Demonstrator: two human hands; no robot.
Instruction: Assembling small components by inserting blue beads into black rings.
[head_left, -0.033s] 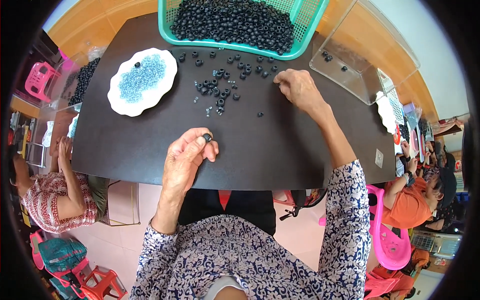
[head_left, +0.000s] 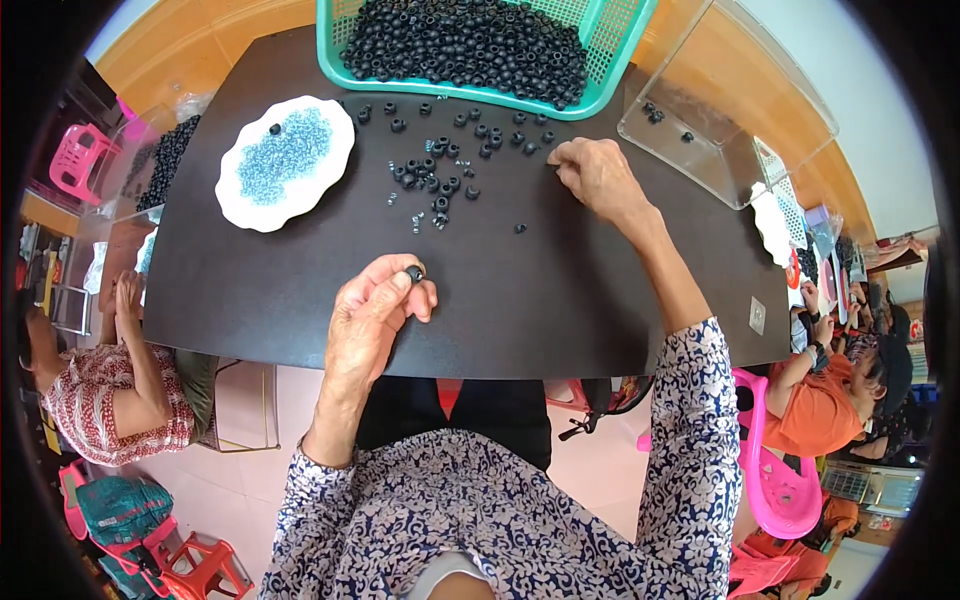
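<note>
While the left hand (head_left: pixel 372 305) pinches a black bead (head_left: pixel 414 274) near mid-frame, the right hand (head_left: pixel 600 180) is at upper center, thumb and finger close together beside the loose beads (head_left: pixel 432 185); can't tell if they're gripping one. Looks like the one-bead-at-a-time handling step to me. Next move probably calls for a light, steady pinch, since these could roll.

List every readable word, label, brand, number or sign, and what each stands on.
No text can be read.
Small pale square on the dark table: any print too small to read.
Teal bag, lower left: any lettering too blurred to read.
Held black bead, white plate, green basket: no text visible.
</note>
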